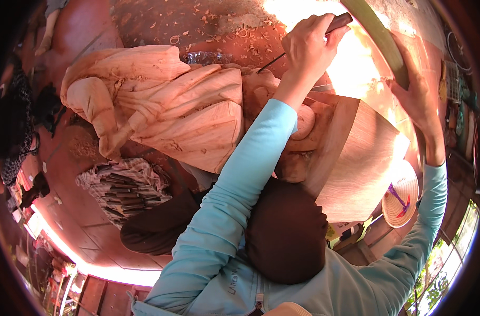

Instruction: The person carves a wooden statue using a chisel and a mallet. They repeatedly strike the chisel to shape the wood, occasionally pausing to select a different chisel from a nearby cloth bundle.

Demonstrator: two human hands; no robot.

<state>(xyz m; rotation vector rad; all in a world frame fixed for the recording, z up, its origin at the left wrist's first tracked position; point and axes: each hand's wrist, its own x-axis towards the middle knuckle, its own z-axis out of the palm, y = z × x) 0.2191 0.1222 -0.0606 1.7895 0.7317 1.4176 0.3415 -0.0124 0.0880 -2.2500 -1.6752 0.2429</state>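
A large pale-wood carving (187, 110) of a draped figure lies on its side in front of me. My left hand (311, 50) is closed around a chisel with a dark handle (339, 22). The chisel's thin dark shaft (271, 62) slants down to the left, its tip at the carved part near the draped folds. At the right, my right hand (416, 97) grips the lower end of a thick greenish-brown wooden stick (377, 37). It looks bent and runs out past the top edge. The stick and the chisel handle are apart. My left sleeve covers part of the carving.
A solid wooden block (356, 163) forms the carving's right end. Many chisels (126, 192) lie on a striped cloth at the left. A woven hat (400, 197) sits beside the block. Wood shavings (242, 32) and a clear plastic bottle (208, 58) are beyond. Another person's limb (49, 29) shows upper left.
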